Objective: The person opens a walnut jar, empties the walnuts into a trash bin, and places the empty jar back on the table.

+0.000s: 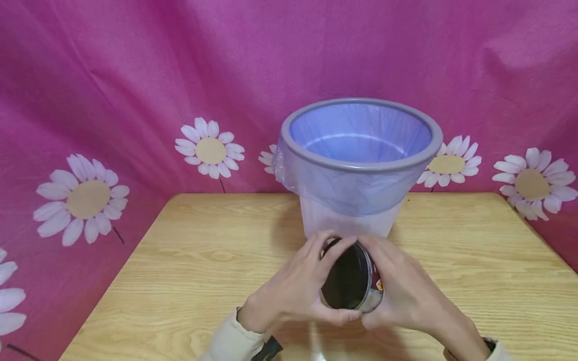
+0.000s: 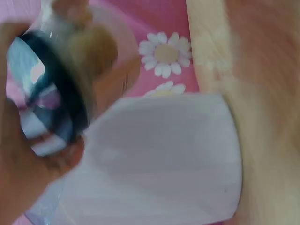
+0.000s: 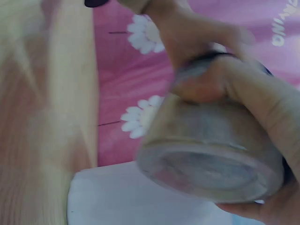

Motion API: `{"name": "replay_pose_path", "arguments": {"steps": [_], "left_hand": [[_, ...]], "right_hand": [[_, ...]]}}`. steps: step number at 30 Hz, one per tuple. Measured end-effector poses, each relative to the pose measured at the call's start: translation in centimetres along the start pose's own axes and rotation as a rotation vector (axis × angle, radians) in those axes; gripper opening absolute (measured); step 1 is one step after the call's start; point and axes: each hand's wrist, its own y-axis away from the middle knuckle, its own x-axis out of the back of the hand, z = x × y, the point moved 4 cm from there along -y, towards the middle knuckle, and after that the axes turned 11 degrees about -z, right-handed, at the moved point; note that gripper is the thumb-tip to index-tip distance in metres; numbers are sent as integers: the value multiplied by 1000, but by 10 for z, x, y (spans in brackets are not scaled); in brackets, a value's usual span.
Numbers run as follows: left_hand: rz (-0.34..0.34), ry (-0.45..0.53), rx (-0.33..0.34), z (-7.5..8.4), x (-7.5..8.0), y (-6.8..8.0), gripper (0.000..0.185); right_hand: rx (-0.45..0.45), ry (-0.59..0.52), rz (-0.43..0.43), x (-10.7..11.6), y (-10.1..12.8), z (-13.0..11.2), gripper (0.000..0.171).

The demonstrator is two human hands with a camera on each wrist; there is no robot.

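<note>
Low over the table, in front of the bin, both hands hold a jar point(image 3: 206, 164) tipped on its side. Its glossy black lid point(image 1: 345, 276) faces left and toward the head camera. My left hand point(image 1: 293, 288) grips the lid, with fingers over the top and the thumb along the lower edge. Around the jar's body my right hand point(image 1: 404, 286) is wrapped. The body looks clear and cloudy, with a dark label partly covered by the right fingers. Blur in the wrist views hides what is inside the jar.
A pale waste bin point(image 1: 361, 165) with a grey rim stands on the wooden table point(image 1: 203, 260), just beyond the hands. A translucent bluish bag point(image 1: 352, 193) lines it and folds over the rim. Behind hangs a pink cloth point(image 1: 253, 60) printed with white daisies.
</note>
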Motion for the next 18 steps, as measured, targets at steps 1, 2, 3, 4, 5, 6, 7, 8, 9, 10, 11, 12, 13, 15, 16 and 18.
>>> {"name": "replay_pose_path", "arguments": {"steps": [1,2,3,4,5,6,7,8,9,10,11,12,13,15,16,18], "left_hand": [[7,-22,-58,2,2,-1,100],[19,-42,-115,3,3,-1,99],[35,-54,-167,4,5,-1,95],[45,-61,-204,5,7,-1,91],[56,-63,-230,6,8,-1,88],[66,-63,-246,7,9,0,85],[74,-59,-252,7,10,0,84],[82,-55,-254,7,10,0,83],[90,-54,-254,7,11,0,82],[96,-53,-253,7,11,0,81],[100,-51,-249,7,10,0,80],[103,-48,-246,7,10,0,80],[104,-44,-242,7,10,1,79],[104,-34,-235,7,10,1,79],[103,-30,-231,7,10,1,80],[100,-21,-223,7,9,1,81]], "right_hand": [[17,2,-4,1,0,1,108],[24,1,-14,2,1,2,109],[25,-3,-24,3,1,2,110],[28,-4,-28,3,1,3,111],[29,-1,-33,2,1,3,112],[31,7,-33,2,1,3,112],[33,16,-32,2,1,3,112],[35,23,-32,1,1,3,112],[38,29,-30,1,2,3,113],[40,32,-28,1,2,3,112],[41,34,-26,0,2,3,112],[43,34,-24,0,2,3,112],[43,33,-24,0,2,3,112],[41,30,-23,-1,3,3,111],[39,27,-24,-1,3,3,111],[35,22,-27,-2,3,3,111]]}}
